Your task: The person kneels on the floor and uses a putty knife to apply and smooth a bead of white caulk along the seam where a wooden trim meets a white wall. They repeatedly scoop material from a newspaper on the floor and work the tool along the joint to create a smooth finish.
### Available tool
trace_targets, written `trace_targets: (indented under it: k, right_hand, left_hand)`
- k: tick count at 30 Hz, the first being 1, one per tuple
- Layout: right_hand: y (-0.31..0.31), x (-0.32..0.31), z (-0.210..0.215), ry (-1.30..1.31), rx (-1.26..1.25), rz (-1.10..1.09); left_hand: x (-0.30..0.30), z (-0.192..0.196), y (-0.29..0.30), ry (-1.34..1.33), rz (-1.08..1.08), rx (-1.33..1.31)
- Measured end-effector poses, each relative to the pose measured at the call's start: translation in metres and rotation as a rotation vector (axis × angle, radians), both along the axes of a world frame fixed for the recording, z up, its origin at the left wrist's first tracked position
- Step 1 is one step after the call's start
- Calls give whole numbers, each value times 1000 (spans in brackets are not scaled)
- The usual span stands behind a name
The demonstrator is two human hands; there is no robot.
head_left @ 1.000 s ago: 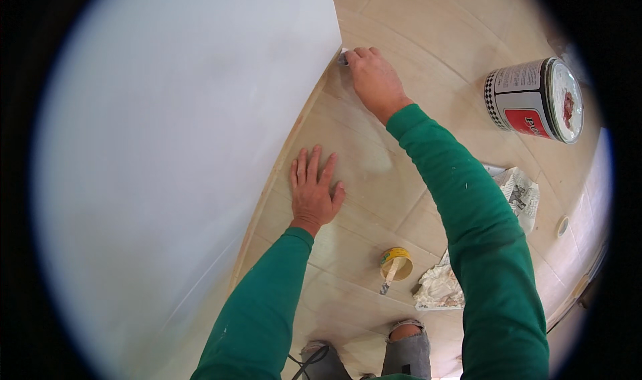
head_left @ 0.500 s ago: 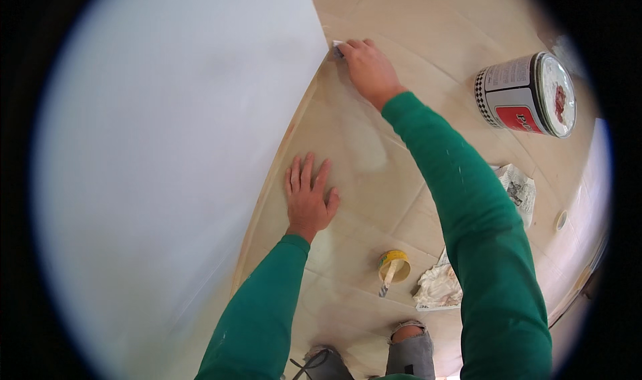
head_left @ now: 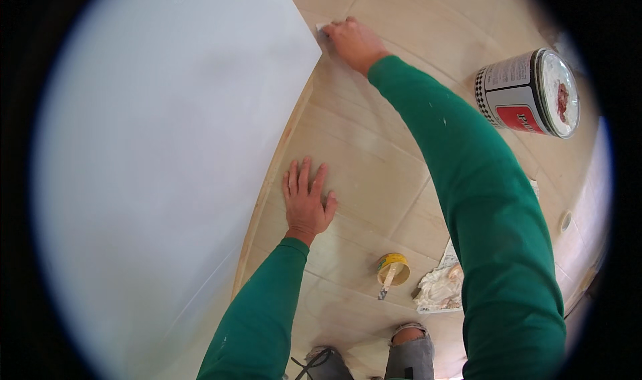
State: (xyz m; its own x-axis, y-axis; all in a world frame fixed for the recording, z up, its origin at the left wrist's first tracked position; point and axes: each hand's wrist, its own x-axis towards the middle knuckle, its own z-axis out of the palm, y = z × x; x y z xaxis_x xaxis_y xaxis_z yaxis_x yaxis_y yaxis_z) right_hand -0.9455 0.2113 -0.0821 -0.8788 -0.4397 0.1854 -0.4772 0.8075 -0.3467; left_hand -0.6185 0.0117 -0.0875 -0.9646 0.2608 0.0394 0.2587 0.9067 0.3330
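With fingers spread, my left hand (head_left: 306, 203) lies flat on the beige tiled floor (head_left: 368, 186), beside a narrow wooden strip (head_left: 271, 167). The strip runs along the foot of a large white panel (head_left: 180, 119). My right hand (head_left: 354, 43) reaches far forward, just past the panel's corner. Its fingers are closed on a small white piece (head_left: 320, 27) pressed low by the floor. Most of that piece is hidden under the fingers, so its kind cannot be made out.
To the right a large paint can (head_left: 515, 91) lies on its side or leans, its lid smeared white and red. Nearer stand a small yellow tin (head_left: 393, 259) with a stick (head_left: 387, 283) and a crumpled, white-smeared sheet (head_left: 440, 290). A small ring-shaped item (head_left: 566, 220) lies at far right.
My right hand has moved forward and a little left, past the panel's corner, with the small white piece. My left hand has stayed nearly in place.
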Motion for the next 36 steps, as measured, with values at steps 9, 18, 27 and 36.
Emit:
trace_targets:
  k: [9,18,27,36]
  right_hand:
    - [16,-7,22,-340,-237,-357]
    - [-16,-13,1,-315,-336,-507]
    - [-28,-5,6,-302,-303,-557]
    - [-20,-14,6,-318,-241,-454]
  left_hand:
    - [-2,2,-1,-13,-5,-5]
    - [-3,-1,3,-30,1,0]
    - [-3,2,3,-25,-4,13]
    - [-3,2,2,-18,-9,9]
